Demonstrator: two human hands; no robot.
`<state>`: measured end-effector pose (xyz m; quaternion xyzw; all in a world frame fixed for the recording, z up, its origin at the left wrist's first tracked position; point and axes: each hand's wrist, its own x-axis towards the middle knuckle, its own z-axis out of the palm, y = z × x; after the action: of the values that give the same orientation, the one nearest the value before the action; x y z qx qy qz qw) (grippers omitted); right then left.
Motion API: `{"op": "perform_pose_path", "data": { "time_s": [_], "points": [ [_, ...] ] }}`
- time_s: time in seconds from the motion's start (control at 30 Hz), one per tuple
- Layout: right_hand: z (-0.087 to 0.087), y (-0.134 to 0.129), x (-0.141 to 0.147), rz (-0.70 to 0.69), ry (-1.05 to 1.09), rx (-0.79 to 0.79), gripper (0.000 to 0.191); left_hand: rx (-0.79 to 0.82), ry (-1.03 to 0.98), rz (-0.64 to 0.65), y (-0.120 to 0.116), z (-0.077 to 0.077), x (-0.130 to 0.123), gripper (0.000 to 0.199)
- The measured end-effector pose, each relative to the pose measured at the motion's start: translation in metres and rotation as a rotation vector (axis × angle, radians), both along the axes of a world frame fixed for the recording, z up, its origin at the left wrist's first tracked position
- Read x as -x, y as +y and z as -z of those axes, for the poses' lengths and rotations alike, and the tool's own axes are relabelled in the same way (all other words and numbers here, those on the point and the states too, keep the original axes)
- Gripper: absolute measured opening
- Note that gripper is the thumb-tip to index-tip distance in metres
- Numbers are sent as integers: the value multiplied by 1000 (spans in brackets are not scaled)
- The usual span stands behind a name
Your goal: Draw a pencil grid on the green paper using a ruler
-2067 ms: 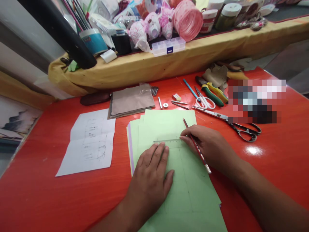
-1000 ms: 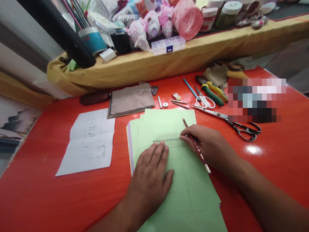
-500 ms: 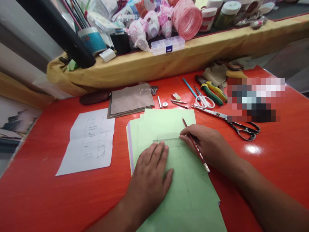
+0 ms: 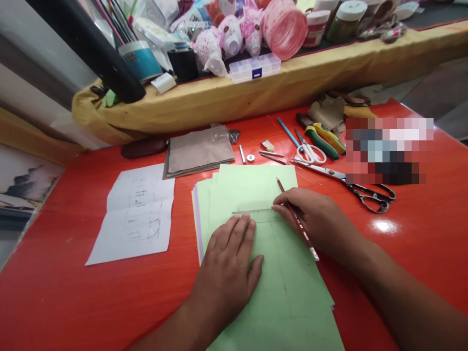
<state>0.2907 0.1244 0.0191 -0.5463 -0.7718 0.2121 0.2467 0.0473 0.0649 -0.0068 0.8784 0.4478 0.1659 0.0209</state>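
Note:
My left hand lies flat on a stack of pale green paper sheets, its fingertips at the lower edge of a clear plastic ruler. The ruler rests across the top sheet, and faint pencil lines run down the paper. My right hand is just right of the ruler's end. It grips a red wooden pencil with its sharpened tip pointing away from me, above the paper. A lilac sheet shows along the stack's left edge.
The glossy red table holds a folded sketch sheet, a brown paper pad, large black-handled shears, small scissors and green-yellow pliers. Behind it, a yellow-draped shelf holds a plastic compartment box and jars.

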Motion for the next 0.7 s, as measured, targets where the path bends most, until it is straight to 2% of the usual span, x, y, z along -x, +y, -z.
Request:
{"op": "perform_pose_path", "data": {
  "time_s": [0.7],
  "points": [
    [1,-1,0,-4,10,2,20,6,10,7,1,0,0,50]
  ]
}}
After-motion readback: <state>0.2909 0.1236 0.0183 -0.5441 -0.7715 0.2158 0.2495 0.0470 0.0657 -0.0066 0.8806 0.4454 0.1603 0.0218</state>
